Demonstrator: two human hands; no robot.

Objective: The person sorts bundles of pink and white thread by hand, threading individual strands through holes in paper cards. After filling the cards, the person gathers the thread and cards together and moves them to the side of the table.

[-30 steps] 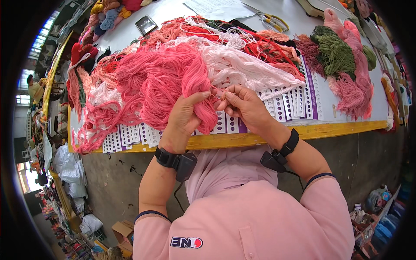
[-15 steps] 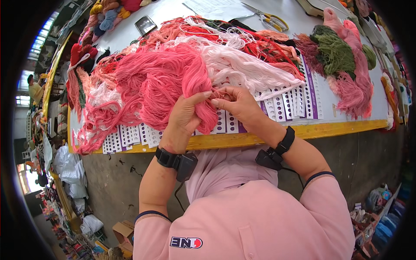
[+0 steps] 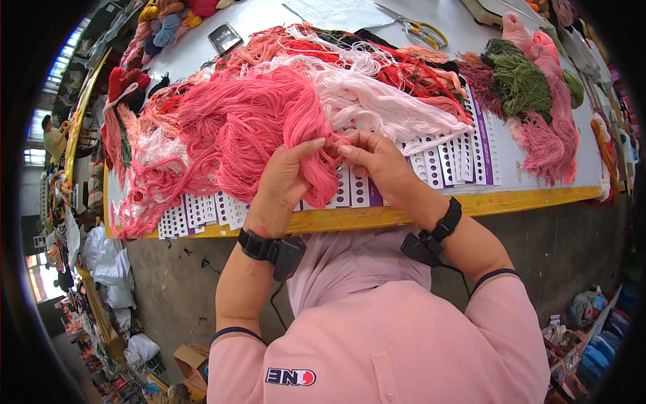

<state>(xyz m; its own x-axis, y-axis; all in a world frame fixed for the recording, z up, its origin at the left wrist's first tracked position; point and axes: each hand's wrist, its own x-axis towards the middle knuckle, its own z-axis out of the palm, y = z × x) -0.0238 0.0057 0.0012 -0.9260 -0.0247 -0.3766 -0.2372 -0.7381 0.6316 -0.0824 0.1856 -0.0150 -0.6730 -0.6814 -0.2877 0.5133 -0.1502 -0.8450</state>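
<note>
A thick hank of coral-pink yarn (image 3: 252,128) lies over the near part of the table. My left hand (image 3: 286,176) is closed round its right end, thumb on top. Close beside it, my right hand (image 3: 373,161) pinches some pink strands drawn out from that end. The exact number of strands is too fine to make out. White yarn (image 3: 377,101) fans out behind and to the right of my hands. Beneath the yarn, white thread cards with rows of round holes (image 3: 447,161) line the table's front edge.
Red and peach yarn (image 3: 269,47) is heaped behind. Green yarn (image 3: 518,77) and dusty-pink yarn (image 3: 555,128) lie at the right. A phone (image 3: 225,39), yellow-handled scissors (image 3: 427,34) and paper (image 3: 340,12) are at the back. The table has a yellow edge (image 3: 525,195).
My right hand has shifted slightly right, drawing the pinched pink strands a little away from the left hand. The left hand keeps its hold on the hank.
</note>
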